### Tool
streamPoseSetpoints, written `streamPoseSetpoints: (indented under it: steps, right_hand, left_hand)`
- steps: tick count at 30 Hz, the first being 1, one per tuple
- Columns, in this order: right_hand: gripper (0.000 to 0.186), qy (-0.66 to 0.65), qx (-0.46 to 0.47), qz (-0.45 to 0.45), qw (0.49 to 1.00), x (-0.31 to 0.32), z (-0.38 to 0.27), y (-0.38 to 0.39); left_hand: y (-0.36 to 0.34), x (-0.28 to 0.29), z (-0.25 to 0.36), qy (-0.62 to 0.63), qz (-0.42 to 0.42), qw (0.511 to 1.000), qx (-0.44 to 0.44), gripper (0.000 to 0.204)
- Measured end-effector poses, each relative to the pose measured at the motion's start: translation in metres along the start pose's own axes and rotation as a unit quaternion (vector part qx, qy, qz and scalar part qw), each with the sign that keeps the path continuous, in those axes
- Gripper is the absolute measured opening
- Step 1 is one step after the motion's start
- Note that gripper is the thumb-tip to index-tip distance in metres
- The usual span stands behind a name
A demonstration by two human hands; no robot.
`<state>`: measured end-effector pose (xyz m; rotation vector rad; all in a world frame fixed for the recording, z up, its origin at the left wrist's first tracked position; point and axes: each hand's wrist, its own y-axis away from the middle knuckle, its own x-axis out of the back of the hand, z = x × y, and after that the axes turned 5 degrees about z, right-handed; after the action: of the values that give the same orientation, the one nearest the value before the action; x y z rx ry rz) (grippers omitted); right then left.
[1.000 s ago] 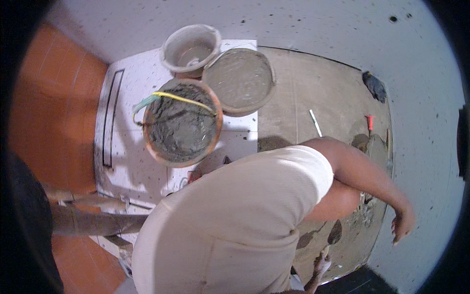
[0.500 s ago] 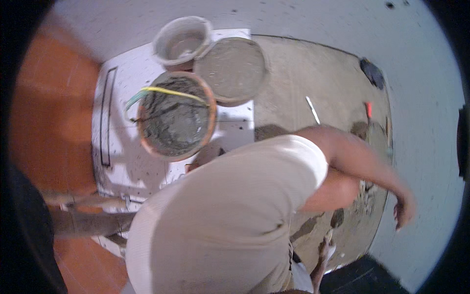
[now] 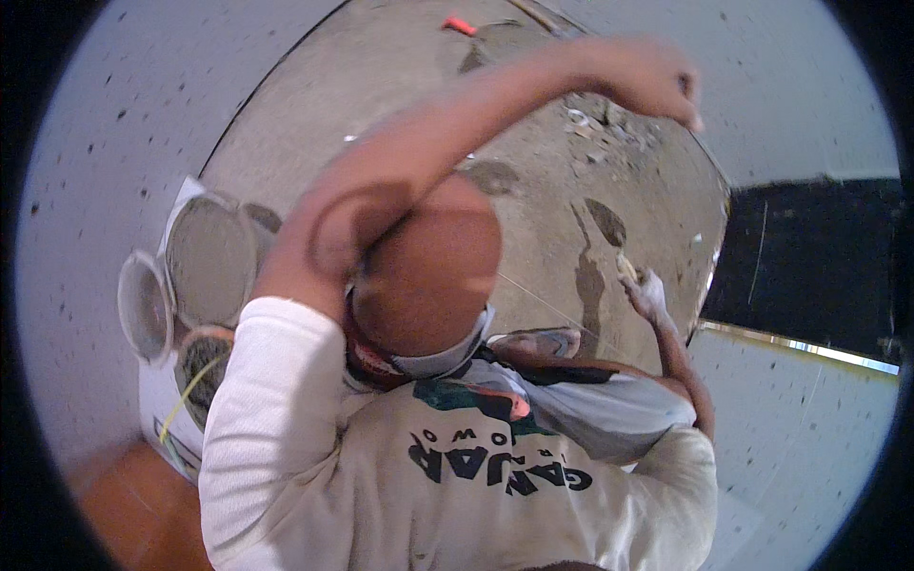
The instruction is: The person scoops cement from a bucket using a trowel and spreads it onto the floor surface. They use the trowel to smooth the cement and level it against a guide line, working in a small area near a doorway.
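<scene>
Crouched over a wet mortar bed, 1 arm flung up, the other down on the mix

The left hand (image 3: pixel 657 81) is raised over the far side of the mortar bed (image 3: pixel 571 190) with its fingers curled in. It's blurry, so I can't tell if anything is in it. The right hand (image 3: pixel 649 293) is low on the bed's right edge, caked pale with mortar. It looks to be bearing on the surface near a small pale lump (image 3: pixel 628 266), but whether it's gripping that I can't say. The 3 containers sit bunched at the person's left on a white sheet (image 3: pixel 157 419), probably to keep them in arm's reach and drips off the tiles: a grey tub of mix (image 3: pixel 209 257), a white bucket (image 3: pixel 143 305) and an orange-rimmed tub (image 3: pixel 205 366).
</scene>
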<state>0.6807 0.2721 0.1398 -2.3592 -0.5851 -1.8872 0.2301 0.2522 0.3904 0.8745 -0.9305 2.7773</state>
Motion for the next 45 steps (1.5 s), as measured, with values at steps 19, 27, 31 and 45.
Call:
streamPoseSetpoints:
  steps: [19, 27, 31, 45]
  right_hand:
    - [0.063, 0.007, -0.093, -0.069, 0.993, 0.009, -0.030, 0.015]
    - [0.060, -0.022, -0.093, -0.036, 0.995, 0.015, -0.018, 0.016]
    - [0.060, -0.027, -0.118, -0.025, 0.992, 0.016, -0.017, 0.016]
    - [0.063, -0.052, -0.103, -0.006, 0.993, 0.016, -0.005, 0.019]
  left_hand:
    - [0.013, 0.017, -0.010, 0.049, -0.082, 0.980, 0.173, 0.035]
    - [0.014, 0.010, -0.009, 0.096, -0.087, 0.967, 0.219, 0.039]
    - [0.015, 0.011, -0.007, 0.078, -0.076, 0.967, 0.229, 0.045]
    - [0.015, 0.007, -0.018, 0.098, -0.099, 0.958, 0.251, 0.046]
